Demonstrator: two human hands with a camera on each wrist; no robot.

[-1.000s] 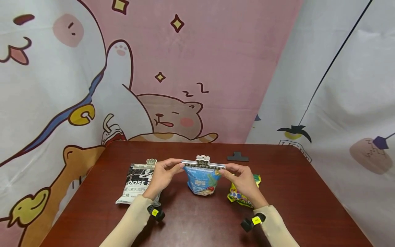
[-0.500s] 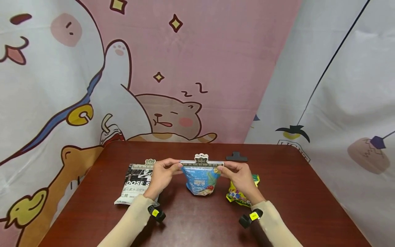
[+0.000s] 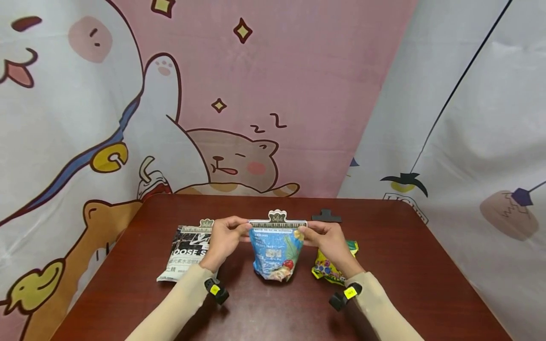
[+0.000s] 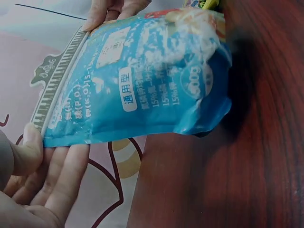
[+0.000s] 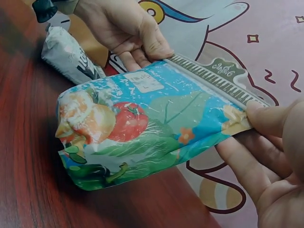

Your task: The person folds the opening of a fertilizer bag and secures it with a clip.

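Note:
A blue bag point(image 3: 275, 255) with vegetables printed on it hangs between my two hands. Along its top edge runs a wide bag clip point(image 3: 277, 222) with a piano-key pattern and a scalloped tab. My left hand point(image 3: 224, 240) pinches the top left corner, thumb in front and fingers behind, as the left wrist view shows on the blue bag point(image 4: 142, 80). At the opposite corner my right hand point(image 3: 332, 241) pinches the bag and clip end the same way; in the right wrist view the clip point(image 5: 213, 78) spans from hand to hand.
On the left of the brown table point(image 3: 273, 317) lies a black and white bag point(image 3: 183, 258) with a similar clip. A yellow-green bag point(image 3: 329, 267) is partly behind my right forearm. Farther back lies a black clip point(image 3: 326, 216). A cartoon curtain hangs behind the table.
The bag's lower end has swung down and toward me, so its printed front shows longer and more upright. Both hands keep their pinch on the corners.

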